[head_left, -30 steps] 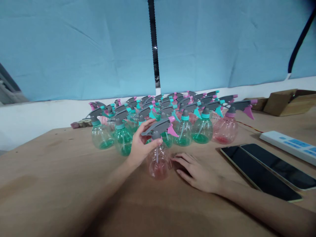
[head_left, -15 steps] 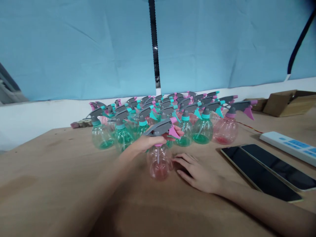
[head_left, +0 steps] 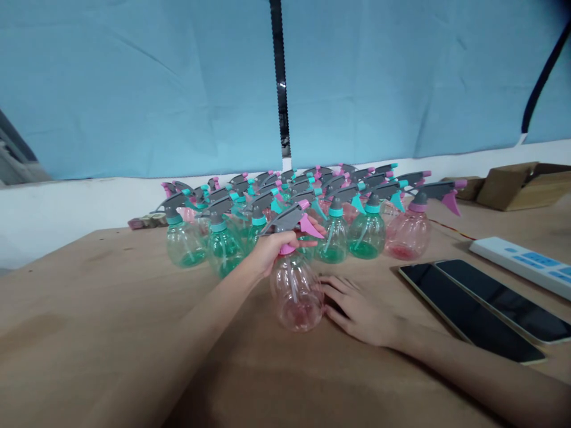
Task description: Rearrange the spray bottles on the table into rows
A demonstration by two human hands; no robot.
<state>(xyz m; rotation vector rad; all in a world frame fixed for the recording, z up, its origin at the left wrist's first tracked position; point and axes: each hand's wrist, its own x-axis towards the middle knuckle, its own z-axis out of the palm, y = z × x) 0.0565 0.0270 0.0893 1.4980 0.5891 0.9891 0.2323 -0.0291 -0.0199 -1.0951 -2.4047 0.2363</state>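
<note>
A pink clear spray bottle (head_left: 298,297) with a grey head and pink trigger is tilted, its top leaning left. My left hand (head_left: 273,248) is closed around its neck, below the trigger head. My right hand (head_left: 357,309) rests low on the table to the right, fingers extended and apart, fingertips beside the bottle's lower body; whether they touch it I cannot tell. Just behind stand green spray bottles (head_left: 225,248) with turquoise collars. Another pink spray bottle (head_left: 407,235) stands at the right end of the front row.
Rows of several more spray bottles fill the table's back middle. Two dark-screened phones (head_left: 473,312) lie at the right, near a white power strip (head_left: 526,261). Open cardboard boxes (head_left: 521,184) sit at the back right. A blue curtain (head_left: 178,89) hangs behind the wooden table (head_left: 89,309).
The held bottle has gone from upright to tilted, its base swinging right and nearer to me. My left hand has turned with its neck. My right hand has barely moved.
</note>
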